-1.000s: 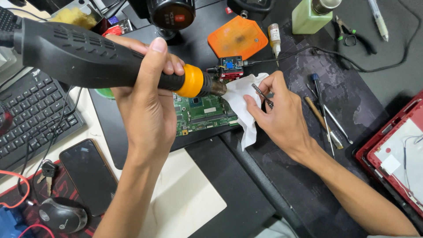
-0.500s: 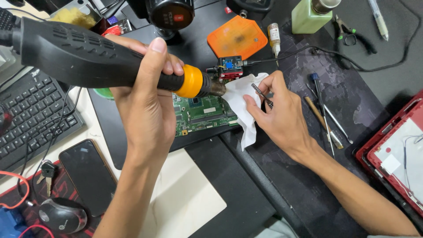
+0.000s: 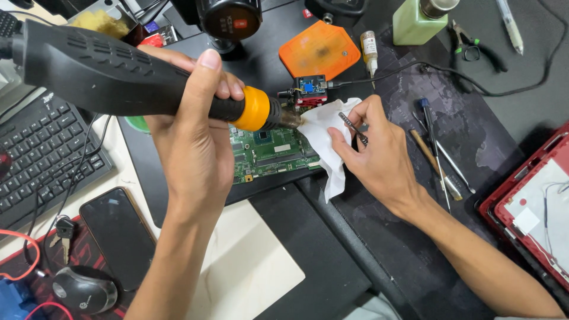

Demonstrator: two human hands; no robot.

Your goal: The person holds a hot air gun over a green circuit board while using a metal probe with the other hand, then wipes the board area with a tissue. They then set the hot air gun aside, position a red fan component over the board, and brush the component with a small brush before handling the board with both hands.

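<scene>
Our left hand (image 3: 192,127) comes up from the bottom edge on a bare, near-vertical forearm, fingers wrapped shut in a full grip with the thumb lying along the top, pointing away from us. Our right hand (image 3: 379,157) reaches in from the lower right on a slanting bare forearm. It rests low, thumb and forefinger pinched together, remaining fingers curled loosely beneath.

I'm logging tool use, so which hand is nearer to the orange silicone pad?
Right. The right hand, holding tweezers and a white wipe, sits just below the orange pad. The left hand, gripping the hot-air tool, is further left.
</scene>
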